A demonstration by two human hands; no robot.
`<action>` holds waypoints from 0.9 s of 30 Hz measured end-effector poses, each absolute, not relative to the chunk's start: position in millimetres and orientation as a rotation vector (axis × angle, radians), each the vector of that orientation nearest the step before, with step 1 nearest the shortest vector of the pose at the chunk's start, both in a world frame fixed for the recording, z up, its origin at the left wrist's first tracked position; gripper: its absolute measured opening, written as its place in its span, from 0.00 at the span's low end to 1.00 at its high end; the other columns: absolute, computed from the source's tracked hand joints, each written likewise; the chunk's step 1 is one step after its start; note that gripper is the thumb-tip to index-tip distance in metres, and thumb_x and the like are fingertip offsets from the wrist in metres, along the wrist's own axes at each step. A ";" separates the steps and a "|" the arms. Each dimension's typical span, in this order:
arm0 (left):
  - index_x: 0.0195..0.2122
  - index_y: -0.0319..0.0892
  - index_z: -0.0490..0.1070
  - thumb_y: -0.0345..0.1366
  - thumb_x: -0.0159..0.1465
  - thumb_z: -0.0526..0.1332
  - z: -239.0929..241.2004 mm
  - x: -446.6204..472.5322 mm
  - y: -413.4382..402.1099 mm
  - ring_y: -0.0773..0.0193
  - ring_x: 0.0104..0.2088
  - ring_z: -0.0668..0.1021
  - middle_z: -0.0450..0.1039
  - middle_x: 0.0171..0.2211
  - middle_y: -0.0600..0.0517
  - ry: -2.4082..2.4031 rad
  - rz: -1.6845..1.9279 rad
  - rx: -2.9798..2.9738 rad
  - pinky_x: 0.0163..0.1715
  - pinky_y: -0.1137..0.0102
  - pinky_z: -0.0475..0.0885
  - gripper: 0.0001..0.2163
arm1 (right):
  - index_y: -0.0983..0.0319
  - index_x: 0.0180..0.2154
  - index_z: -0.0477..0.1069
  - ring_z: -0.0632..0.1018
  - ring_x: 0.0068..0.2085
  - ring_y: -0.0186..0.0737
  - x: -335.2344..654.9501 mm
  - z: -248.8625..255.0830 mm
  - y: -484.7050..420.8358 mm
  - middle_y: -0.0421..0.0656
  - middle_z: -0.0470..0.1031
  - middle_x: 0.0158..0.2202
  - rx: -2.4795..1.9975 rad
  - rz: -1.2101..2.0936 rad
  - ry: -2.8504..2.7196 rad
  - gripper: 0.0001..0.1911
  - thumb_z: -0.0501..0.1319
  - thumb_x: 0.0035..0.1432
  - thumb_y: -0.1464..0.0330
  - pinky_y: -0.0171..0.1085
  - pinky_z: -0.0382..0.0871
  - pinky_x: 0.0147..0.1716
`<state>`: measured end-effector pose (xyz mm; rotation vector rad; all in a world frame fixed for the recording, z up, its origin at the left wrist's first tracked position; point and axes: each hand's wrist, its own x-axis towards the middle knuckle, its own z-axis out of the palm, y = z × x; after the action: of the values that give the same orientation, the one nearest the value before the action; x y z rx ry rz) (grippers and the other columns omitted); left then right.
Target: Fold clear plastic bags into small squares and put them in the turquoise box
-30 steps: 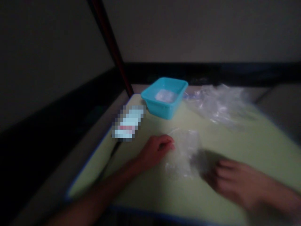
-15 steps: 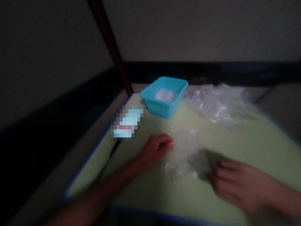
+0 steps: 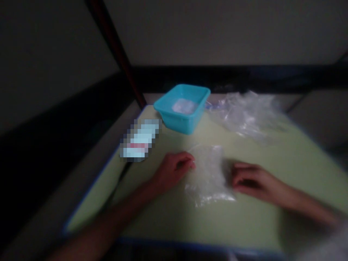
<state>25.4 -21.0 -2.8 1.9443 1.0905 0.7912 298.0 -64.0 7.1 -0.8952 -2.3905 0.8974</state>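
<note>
A clear plastic bag [image 3: 208, 177] lies flat on the yellow-green table [image 3: 152, 221] between my hands. My left hand [image 3: 176, 166] is closed in a pinch on the bag's upper left edge. Just off the bag's right side is my right hand [image 3: 248, 179], its thumb and fingers curled with a dark gap between them. The dim light and blur hide whether its fingertips touch the bag or hold anything.
Toward the back stands a turquoise plastic basin [image 3: 176, 121] with a whitish item [image 3: 185, 106] inside. A heap of crumpled clear plastic [image 3: 244, 112] lies to its right. At the left edge is a blurred-out phone-like device [image 3: 141, 139] with a dark cord [image 3: 119, 181].
My right hand has moved up and away from the bag's lower right corner to beside its right edge. The bag lies flatter and squarer. The left hand keeps its pinch; the whole view has shifted slightly.
</note>
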 end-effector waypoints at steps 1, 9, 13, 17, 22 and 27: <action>0.30 0.37 0.73 0.29 0.60 0.55 -2.9 25.2 -20.6 0.65 0.30 0.78 0.78 0.28 0.50 1.088 0.793 1.944 0.32 0.73 0.69 0.07 | 0.62 0.30 0.70 0.71 0.32 0.34 296.7 4.8 -62.9 0.41 0.67 0.29 -0.896 0.906 -2.389 0.10 0.58 0.62 0.64 0.33 0.63 0.28; 0.30 0.38 0.73 0.29 0.61 0.55 -2.9 24.6 -20.1 0.65 0.30 0.79 0.78 0.27 0.51 1.095 0.795 1.939 0.32 0.73 0.69 0.07 | 0.62 0.30 0.68 0.71 0.35 0.36 297.4 0.6 -59.4 0.40 0.67 0.33 -0.933 0.961 -2.416 0.10 0.65 0.54 0.62 0.34 0.63 0.31; 0.30 0.38 0.73 0.29 0.61 0.55 -1.9 24.6 -20.4 0.65 0.30 0.79 0.78 0.28 0.50 1.088 0.796 1.938 0.33 0.73 0.69 0.07 | 0.61 0.36 0.69 0.72 0.39 0.38 303.7 4.4 -59.0 0.42 0.69 0.37 -0.952 1.039 -2.463 0.15 0.69 0.49 0.61 0.36 0.66 0.34; 0.29 0.38 0.73 0.30 0.61 0.55 -2.5 24.5 -20.2 0.65 0.29 0.78 0.78 0.27 0.51 1.092 0.794 1.950 0.32 0.73 0.69 0.08 | 0.61 0.37 0.71 0.73 0.39 0.38 309.6 10.4 -59.6 0.43 0.70 0.38 -0.886 1.081 -2.468 0.15 0.68 0.50 0.61 0.37 0.68 0.36; 0.30 0.39 0.73 0.31 0.60 0.56 -4.0 23.7 -20.0 0.65 0.30 0.79 0.78 0.28 0.51 1.062 0.836 1.917 0.33 0.73 0.70 0.07 | 0.62 0.37 0.73 0.74 0.39 0.35 309.3 13.4 -61.9 0.44 0.72 0.37 -0.745 0.821 -2.470 0.07 0.60 0.61 0.66 0.35 0.69 0.36; 0.31 0.39 0.71 0.34 0.60 0.57 -5.9 23.7 -18.0 0.65 0.30 0.79 0.78 0.27 0.51 1.068 0.959 1.776 0.34 0.72 0.71 0.06 | 0.60 0.35 0.74 0.73 0.36 0.38 306.0 14.4 -71.3 0.43 0.74 0.33 -0.552 0.229 -2.629 0.08 0.57 0.63 0.67 0.40 0.66 0.39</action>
<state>23.7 -18.0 -5.9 1.7756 1.0676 0.9591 306.0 -71.3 14.4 -0.5515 -2.6294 0.2292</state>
